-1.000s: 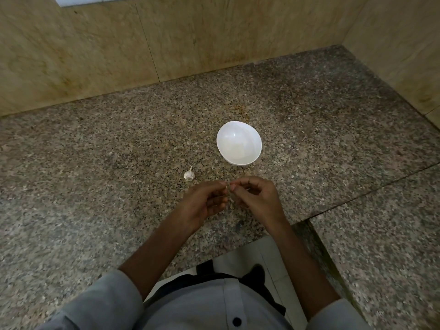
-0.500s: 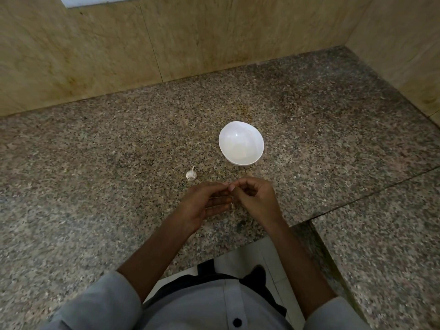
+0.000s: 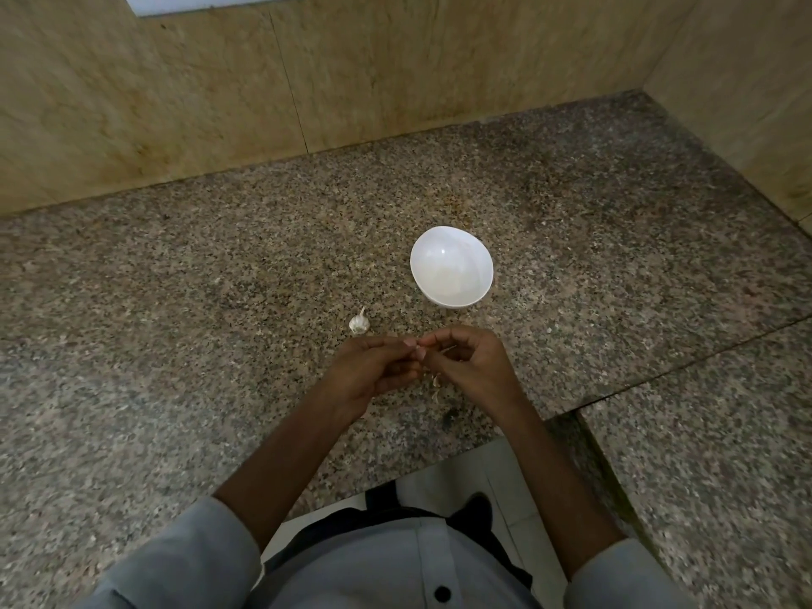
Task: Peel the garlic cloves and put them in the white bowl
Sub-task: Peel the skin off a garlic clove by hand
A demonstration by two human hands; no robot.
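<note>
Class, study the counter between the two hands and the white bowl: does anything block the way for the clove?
Nothing visible does. The left hand and right hand pinch the garlic clove near the white bowl, only counter between. The garlic bulb lies left of that path.

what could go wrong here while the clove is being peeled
1. The clove, pinched between the left hand and right hand, is over the counter, short of the bowl; if it slips it may land among the peel scraps on the speckled stone and be hard to spot.
2. The garlic bulb lies loose near the left hand; a stray move could knock it away.
</note>
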